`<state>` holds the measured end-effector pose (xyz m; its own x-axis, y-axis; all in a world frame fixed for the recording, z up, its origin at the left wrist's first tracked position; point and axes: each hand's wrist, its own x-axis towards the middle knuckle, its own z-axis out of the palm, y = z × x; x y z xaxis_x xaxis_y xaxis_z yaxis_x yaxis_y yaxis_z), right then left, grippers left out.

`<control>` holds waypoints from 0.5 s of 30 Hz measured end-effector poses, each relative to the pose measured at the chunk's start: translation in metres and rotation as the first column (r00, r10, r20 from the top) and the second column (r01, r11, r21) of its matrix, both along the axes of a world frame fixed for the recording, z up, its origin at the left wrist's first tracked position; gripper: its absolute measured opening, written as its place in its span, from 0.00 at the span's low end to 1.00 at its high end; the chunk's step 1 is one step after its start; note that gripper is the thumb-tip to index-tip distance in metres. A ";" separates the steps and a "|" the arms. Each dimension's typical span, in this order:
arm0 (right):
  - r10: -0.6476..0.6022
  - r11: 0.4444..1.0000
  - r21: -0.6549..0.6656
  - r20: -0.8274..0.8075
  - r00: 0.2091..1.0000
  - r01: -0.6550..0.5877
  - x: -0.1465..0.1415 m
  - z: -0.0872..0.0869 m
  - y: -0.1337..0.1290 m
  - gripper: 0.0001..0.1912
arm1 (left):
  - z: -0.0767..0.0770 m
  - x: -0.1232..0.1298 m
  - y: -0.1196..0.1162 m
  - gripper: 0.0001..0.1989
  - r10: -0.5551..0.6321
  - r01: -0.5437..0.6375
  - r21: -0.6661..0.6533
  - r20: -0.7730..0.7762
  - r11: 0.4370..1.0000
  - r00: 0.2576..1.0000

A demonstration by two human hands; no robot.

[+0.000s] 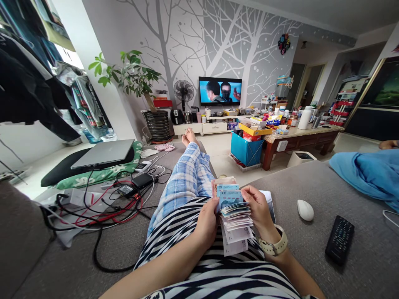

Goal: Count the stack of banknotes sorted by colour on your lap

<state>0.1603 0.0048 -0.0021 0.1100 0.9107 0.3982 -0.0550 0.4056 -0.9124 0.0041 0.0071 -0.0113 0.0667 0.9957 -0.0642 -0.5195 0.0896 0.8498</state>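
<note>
A thick stack of banknotes (236,216) is held over my lap, fanned out toward me. Blue notes marked 10 lie at its top, a reddish note (223,182) sticks out at the far left, and pale purple-grey notes hang down at the near end. My left hand (207,222) is closed on the left edge of the stack, thumb near the top. On the opposite edge, my right hand (257,207) pinches the notes with thumb and fingers; a pale watch (276,243) is on that wrist. Behind the right hand shows part of a white-edged flat item (268,203).
On the sofa at right lie a white mouse (305,210), a black remote (339,239) and a blue cloth (364,170). To the left are tangled cables (124,199) and a closed laptop (104,153). A cluttered table (305,133) stands beyond, with a blue bin (246,149) beside it.
</note>
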 end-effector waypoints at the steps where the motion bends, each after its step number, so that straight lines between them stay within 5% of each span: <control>1: -0.004 1.000 0.000 0.003 1.000 0.004 0.000 0.000 0.000 0.15 | 0.001 0.000 0.000 0.09 -0.005 0.005 -0.003 0.000 1.000 1.000; 15: 0.011 1.000 0.000 -0.053 0.999 -0.011 0.001 -0.001 -0.002 0.17 | -0.001 0.000 0.002 0.05 0.095 -0.095 -0.009 -0.035 0.995 0.995</control>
